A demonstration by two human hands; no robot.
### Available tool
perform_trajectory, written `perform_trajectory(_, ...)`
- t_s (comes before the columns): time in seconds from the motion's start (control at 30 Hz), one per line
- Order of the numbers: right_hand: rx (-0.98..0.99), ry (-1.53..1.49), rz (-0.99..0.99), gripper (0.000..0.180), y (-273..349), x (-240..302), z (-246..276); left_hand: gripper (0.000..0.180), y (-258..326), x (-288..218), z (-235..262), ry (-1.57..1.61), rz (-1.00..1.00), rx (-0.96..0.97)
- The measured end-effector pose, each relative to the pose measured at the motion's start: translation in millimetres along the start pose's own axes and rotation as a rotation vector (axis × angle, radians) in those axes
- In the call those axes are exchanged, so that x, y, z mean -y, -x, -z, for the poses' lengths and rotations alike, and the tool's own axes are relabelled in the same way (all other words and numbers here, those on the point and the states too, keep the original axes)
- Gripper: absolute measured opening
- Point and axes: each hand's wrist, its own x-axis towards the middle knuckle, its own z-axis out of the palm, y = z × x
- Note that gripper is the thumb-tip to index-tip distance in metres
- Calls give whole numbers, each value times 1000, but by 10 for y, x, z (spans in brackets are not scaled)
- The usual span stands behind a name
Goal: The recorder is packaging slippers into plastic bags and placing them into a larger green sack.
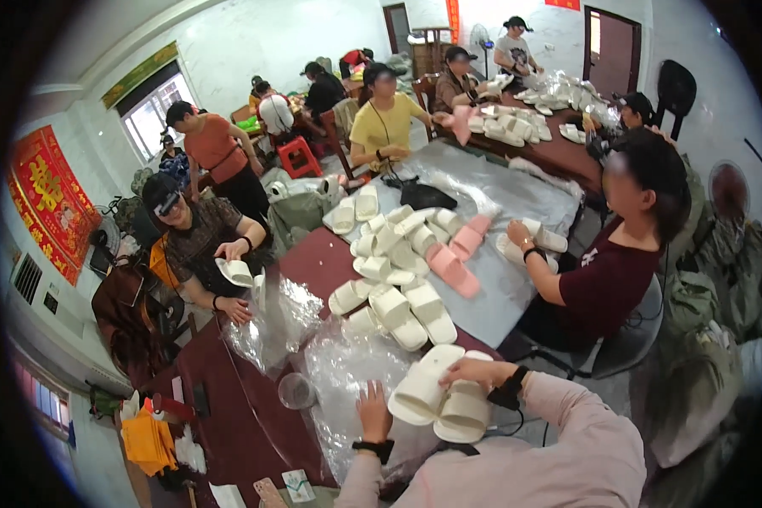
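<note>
My right hand (472, 371) grips a pair of white slippers (438, 396), held together sole to sole just above the table's near end. My left hand (373, 413) lies flat with fingers spread on a clear plastic bag (347, 364) next to the slippers. A black band sits on each of my wrists. Further up the table lies a pile of white slippers (398, 271) with a few pink slippers (454, 258) among them.
The dark red table (313, 262) is partly covered by a grey sheet (508, 195). Several people sit around it; one on the left holds a white slipper (235, 272), one on the right (618, 254) handles another. A clear cup (296, 390) stands near my left hand.
</note>
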Motion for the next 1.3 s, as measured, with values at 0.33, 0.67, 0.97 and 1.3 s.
perform_trajectory(0.33,-384,-253,6,31,129,213,-103,54,-510,-36,138,469,-112,-80)
perform_trajectory(0.67,-562,-629,38,27,31,16,-247,60,-222,-537,340,288,-144,136)
perform_trajectory(0.97,-365,-1325,76,44,-94,129,-399,60,-177,-794,432,51,-204,-22)
perform_trajectory(1.3,40,-1643,374,65,-94,435,-545,59,-124,-947,569,56,-427,-71)
